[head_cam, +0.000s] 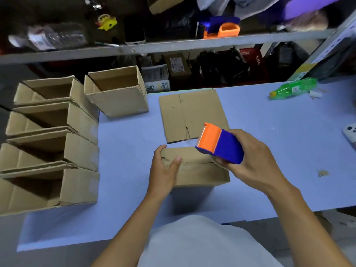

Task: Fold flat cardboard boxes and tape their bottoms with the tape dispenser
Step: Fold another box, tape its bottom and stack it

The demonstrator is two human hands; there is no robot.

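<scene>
One box (194, 166), frame centre, bottom up, flaps closed: left hand (165, 170) curled over its left edge; right hand (248, 162) gripping dispenser (219, 145) above it. Taping step; next, likely lay tape along the seam.

A person's left hand (163, 168) grips the near-left corner of a folded box (194, 170) on a blue table (125, 135), while the right hand (248, 160) holds an orange-and-blue tape dispenser (219, 144) at its top. Flat cardboard (192, 114) lies behind; open boxes (52, 143) line the left edge.
</scene>
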